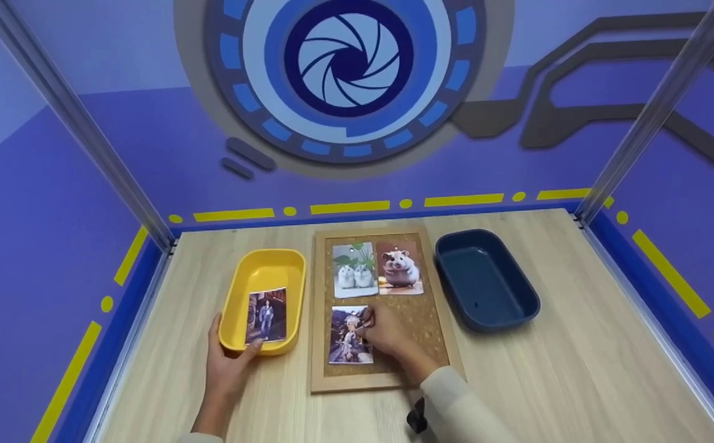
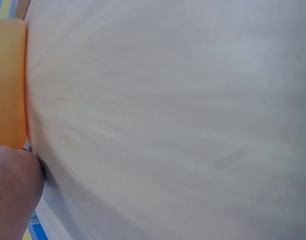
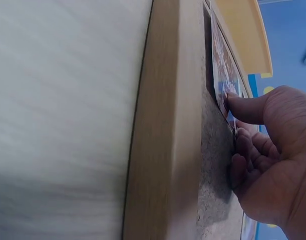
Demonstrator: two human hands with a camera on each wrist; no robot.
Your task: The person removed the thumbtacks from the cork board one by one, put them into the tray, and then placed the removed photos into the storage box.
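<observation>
A framed corkboard (image 1: pixel 427 326) lies on the table with two hamster photos, two small hamsters (image 1: pixel 355 277) at upper left and a larger one (image 1: pixel 400 271) at upper right. Below them is a photo of a person in a headdress (image 1: pixel 344 341). My right hand (image 1: pixel 387 332) pinches this photo near its upper right edge; in the right wrist view the thumb (image 3: pixel 248 109) presses on its face. My left hand (image 1: pixel 229 369) grips the near left corner of a yellow tray (image 1: pixel 240 280), thumb over the rim. Inside the tray lies a photo of a standing person (image 1: pixel 266 315).
A dark blue tray (image 1: pixel 486 277) stands right of the corkboard, with a tiny dark item on its floor. Purple printed panels (image 1: pixel 147 141) with metal posts (image 1: pixel 658 111) enclose the table (image 1: pixel 578 344) at the back and sides.
</observation>
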